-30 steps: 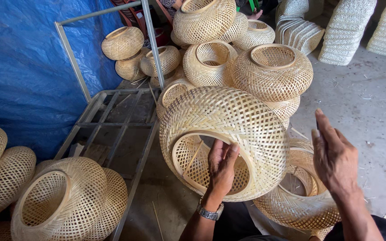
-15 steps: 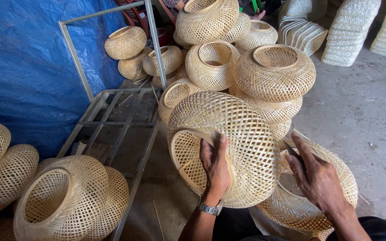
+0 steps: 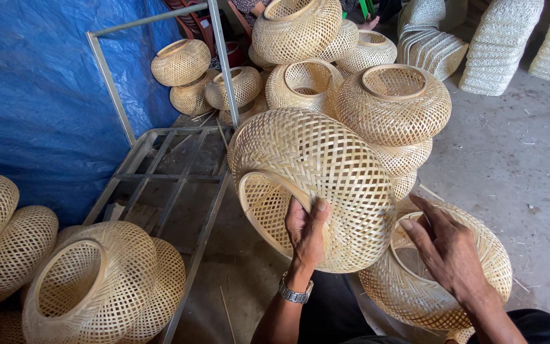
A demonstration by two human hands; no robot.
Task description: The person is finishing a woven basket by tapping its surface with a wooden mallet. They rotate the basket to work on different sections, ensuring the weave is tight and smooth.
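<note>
Beside the metal rack (image 3: 160, 172), the left hand (image 3: 303, 232) grips the rim of a woven bamboo shade (image 3: 313, 185), fingers curled inside, holding it aloft and tilted. Right of that shade, the right hand (image 3: 447, 248) rests spread-fingered on another shade's (image 3: 440, 286) rim (not gripping yet); the lifted one looks finished.

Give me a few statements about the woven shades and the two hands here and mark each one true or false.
1. The left hand grips the rim of the raised woven shade. True.
2. The right hand holds a hammer. False: it holds nothing and rests on the lower shade.
3. A blue tarp hangs on the left. True.
4. The left wrist is bare. False: it wears a metal watch.
5. The metal frame is wooden. False: grey metal.
</note>
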